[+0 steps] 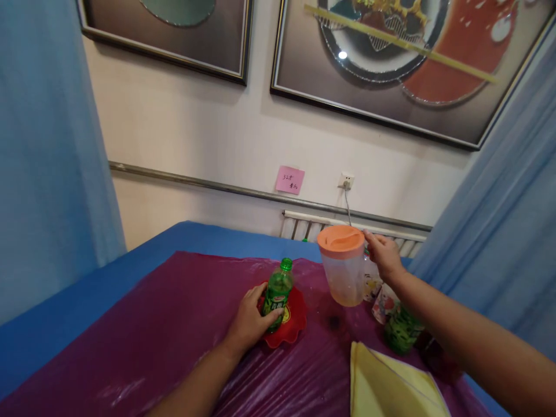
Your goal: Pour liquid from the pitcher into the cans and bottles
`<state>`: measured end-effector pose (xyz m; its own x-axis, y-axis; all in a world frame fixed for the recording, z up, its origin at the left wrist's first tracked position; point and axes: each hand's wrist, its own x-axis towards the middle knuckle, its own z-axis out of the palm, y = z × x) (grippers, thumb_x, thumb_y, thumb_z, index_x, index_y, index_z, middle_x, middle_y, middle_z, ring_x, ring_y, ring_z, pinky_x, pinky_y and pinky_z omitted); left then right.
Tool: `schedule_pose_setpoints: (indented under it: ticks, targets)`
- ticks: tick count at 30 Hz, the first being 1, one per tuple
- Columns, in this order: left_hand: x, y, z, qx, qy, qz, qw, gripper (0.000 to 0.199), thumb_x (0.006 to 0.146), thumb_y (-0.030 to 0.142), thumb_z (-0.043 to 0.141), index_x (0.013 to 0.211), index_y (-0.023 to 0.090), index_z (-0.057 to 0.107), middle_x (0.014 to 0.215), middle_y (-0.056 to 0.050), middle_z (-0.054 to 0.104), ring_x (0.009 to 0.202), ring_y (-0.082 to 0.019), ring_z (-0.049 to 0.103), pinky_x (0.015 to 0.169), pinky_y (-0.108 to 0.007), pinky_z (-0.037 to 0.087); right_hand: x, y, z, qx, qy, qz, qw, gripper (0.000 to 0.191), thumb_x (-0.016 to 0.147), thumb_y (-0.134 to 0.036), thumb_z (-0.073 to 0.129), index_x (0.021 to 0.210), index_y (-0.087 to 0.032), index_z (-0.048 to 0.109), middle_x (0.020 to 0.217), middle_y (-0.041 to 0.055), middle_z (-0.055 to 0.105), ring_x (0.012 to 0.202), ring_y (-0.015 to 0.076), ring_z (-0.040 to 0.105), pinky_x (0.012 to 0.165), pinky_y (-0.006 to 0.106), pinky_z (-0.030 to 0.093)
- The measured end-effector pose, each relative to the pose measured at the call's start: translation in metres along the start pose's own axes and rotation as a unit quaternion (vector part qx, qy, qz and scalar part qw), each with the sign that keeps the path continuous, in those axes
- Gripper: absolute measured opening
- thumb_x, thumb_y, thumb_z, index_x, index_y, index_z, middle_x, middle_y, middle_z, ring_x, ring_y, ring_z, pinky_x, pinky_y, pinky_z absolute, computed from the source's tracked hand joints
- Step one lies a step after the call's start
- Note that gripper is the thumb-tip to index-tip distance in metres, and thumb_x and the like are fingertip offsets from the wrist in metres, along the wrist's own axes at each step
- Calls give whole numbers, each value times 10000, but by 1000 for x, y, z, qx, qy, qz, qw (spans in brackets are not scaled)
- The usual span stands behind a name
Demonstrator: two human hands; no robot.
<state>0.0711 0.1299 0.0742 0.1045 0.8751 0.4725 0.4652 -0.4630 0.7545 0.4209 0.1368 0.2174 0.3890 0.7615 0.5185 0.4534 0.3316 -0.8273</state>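
Observation:
In the head view my left hand [249, 324] is wrapped round a green plastic bottle [278, 292]. The bottle has no cap on its mouth and stands on a red wavy-edged plate [297, 324]. My right hand [383, 255] grips the handle of a translucent pitcher [343, 281] with an orange lid. The pitcher is nearly upright, a little to the right of the bottle, with a small amount of yellowish liquid at its bottom. Most of the handle is hidden by my fingers.
Purple plastic sheeting [174, 318] covers the blue table [208, 234]. A folded yellow cloth [391, 385] lies at the front. Beyond my right forearm are a patterned cup [385, 304] and a green patterned container [402, 330]. Blue curtains [47, 145] flank the table, with a radiator [299, 226] behind.

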Motion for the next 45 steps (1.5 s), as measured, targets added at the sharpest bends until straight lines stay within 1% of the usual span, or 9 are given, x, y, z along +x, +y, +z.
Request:
schedule_pose_setpoints:
  ticks: [3, 7, 10, 13, 18, 26, 35, 40, 45]
  targets:
    - [-2, 1, 1, 0, -2, -7, 1000, 621, 641, 313, 826, 1226, 192, 653, 1220, -121, 709, 1130, -319, 660, 1021, -494, 509, 18, -27, -2, -42, -38, -39, 998, 548, 772, -689, 625, 547, -231, 422, 506, -62, 328, 476, 98, 297, 450, 254, 240]
    - [-4, 2, 2, -5, -14, -10, 1000, 615, 638, 272, 830, 1222, 196, 652, 1215, -116, 705, 1123, -307, 654, 1017, -480, 503, 31, -59, 6, -93, -95, -91, 987, 509, 758, -604, 648, 525, -230, 394, 513, -64, 273, 498, 93, 264, 474, 260, 191]
    - [-5, 2, 2, -8, -24, -5, 1000, 602, 647, 252, 826, 1222, 199, 654, 1219, -111, 701, 1135, -302, 646, 1024, -470, 492, 33, -75, 15, -122, -134, -126, 975, 489, 753, -547, 661, 518, -223, 379, 539, -62, 251, 528, 88, 240, 498, 265, 170]
    - [-5, 3, 1, -11, -32, 3, 999, 625, 645, 247, 830, 1242, 211, 649, 1224, -98, 701, 1148, -300, 637, 1036, -460, 481, 34, -86, 23, -143, -163, -149, 965, 485, 759, -533, 646, 523, -225, 356, 556, -59, 244, 541, 88, 234, 505, 270, 164]
    - [-6, 2, 0, -18, -35, 13, 999, 626, 662, 261, 826, 1259, 229, 643, 1227, -89, 702, 1151, -303, 628, 1035, -458, 473, 35, -99, 34, -191, -194, -183, 944, 483, 791, -541, 597, 537, -236, 321, 547, -59, 230, 529, 90, 227, 494, 272, 170]
    - [-8, -4, 3, -20, -23, 24, 999, 634, 656, 231, 840, 1258, 255, 643, 1244, -74, 693, 1167, -304, 619, 1039, -456, 463, 35, -116, 43, -213, -209, -211, 931, 466, 796, -534, 587, 533, -228, 355, 528, -49, 285, 523, 93, 270, 489, 265, 207]
    - [-9, -2, 2, -26, -14, 15, 999, 652, 644, 245, 850, 1261, 243, 637, 1234, -83, 694, 1166, -309, 618, 1046, -460, 460, 36, -125, 50, -257, -214, -256, 907, 452, 794, -537, 545, 528, -227, 352, 514, -46, 277, 518, 95, 277, 496, 269, 209]
    - [-9, -2, 2, -23, -11, 15, 1000, 639, 641, 248, 850, 1245, 244, 642, 1219, -82, 699, 1146, -309, 627, 1033, -462, 470, 35, -129, 50, -263, -214, -267, 902, 456, 797, -540, 535, 529, -231, 333, 507, -46, 276, 515, 96, 270, 500, 274, 212]
    - [-9, 0, 1, -21, -12, 15, 1000, 645, 647, 271, 847, 1257, 251, 637, 1238, -86, 694, 1168, -316, 619, 1051, -474, 459, 35, -129, 48, -272, -213, -270, 899, 447, 796, -536, 540, 530, -229, 353, 505, -45, 286, 504, 98, 280, 492, 274, 217]
